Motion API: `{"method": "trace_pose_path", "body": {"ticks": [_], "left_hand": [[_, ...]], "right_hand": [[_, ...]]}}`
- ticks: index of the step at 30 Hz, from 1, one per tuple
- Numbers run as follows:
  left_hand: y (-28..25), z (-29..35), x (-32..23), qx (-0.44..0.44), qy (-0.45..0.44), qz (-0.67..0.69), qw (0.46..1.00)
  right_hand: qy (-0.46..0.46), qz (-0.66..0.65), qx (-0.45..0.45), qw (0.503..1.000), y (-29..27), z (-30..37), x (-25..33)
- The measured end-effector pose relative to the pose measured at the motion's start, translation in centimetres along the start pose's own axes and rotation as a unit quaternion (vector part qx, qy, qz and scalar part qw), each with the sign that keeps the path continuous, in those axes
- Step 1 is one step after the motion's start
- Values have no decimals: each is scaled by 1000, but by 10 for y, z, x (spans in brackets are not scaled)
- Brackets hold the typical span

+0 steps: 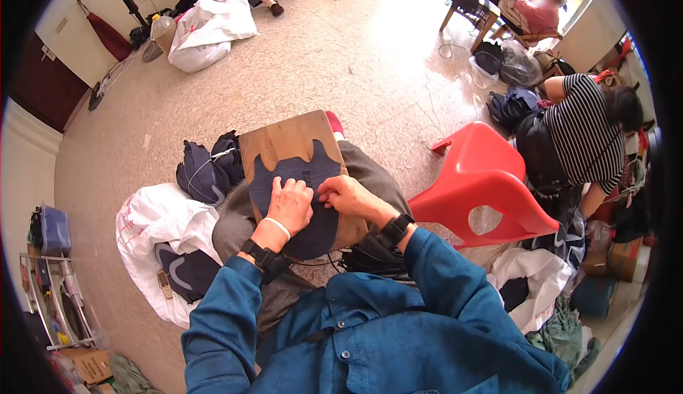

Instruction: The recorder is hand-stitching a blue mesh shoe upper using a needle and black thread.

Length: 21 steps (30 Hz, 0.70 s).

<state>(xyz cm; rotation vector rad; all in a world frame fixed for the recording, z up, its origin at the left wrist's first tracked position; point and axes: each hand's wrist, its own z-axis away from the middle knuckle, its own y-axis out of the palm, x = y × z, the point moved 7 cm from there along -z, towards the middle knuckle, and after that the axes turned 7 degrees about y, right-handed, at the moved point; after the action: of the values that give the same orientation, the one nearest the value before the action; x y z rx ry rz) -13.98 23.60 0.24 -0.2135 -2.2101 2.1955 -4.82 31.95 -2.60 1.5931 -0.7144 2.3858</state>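
A flat navy fabric piece [299, 173] with curved, pointed cut edges lies over a wooden board [281, 134] on my lap. My left hand [290, 205] rests palm down on the cloth, its fingers stretched out and somewhat apart. Just to its right, my right hand [348, 196] is closed, thumb and fingertips pinched together at the fabric's right part. What the pinch holds, if anything, is too small to make out. Both wrists wear black bands.
A red plastic stool [477, 173] stands at my right, near a person in a striped top [580, 127]. At my left are tied navy bundles [203, 170] and a white sack [153, 216] with dark pieces. Another white sack [213, 27] lies at the far left.
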Motion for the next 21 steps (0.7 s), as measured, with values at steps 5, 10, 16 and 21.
{"method": "trace_pose_path", "body": {"ticks": [5, 10, 16, 21], "left_hand": [[-8, 12, 5, -15, -15, -39, 999], [-39, 58, 44, -70, -79, -106, 989], [-67, 101, 55, -144, -134, -58, 979], [-62, 91, 24, -220, -94, 81, 968]], "right_hand": [[33, -30, 28, 999, 3, 1, -1], [54, -84, 25, 995, 0, 6, 0], [58, -67, 26, 996, 4, 6, -5], [-93, 97, -111, 985, -1, 37, 11]]}}
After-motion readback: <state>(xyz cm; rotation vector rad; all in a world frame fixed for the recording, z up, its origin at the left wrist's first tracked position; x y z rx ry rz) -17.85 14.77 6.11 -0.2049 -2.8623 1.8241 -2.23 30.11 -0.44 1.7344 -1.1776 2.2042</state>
